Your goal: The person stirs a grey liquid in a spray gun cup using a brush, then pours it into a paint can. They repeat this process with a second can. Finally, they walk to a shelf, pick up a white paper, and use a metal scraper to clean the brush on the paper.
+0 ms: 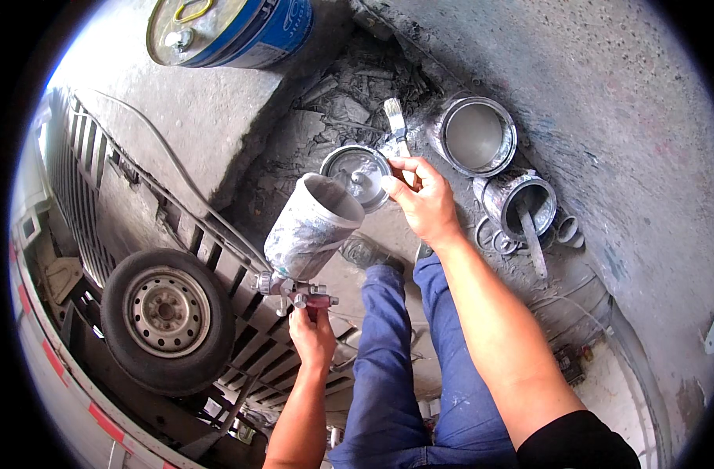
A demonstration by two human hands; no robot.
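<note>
My left hand grips the handle of a spray gun, whose large paint-spattered cup stands above it with its rim open. My right hand holds a round metal lid by its edge, just behind and right of the cup. A paintbrush with pale bristles sits beyond my right fingers. To the right lie an open can with grey contents and a second can on its side or tilted, with a flat stick at its mouth.
A blue drum rests on a concrete ledge. A spare wheel and vehicle edge are at left, beside a slatted grating and a hose. A rough wall rises at right. My legs are below.
</note>
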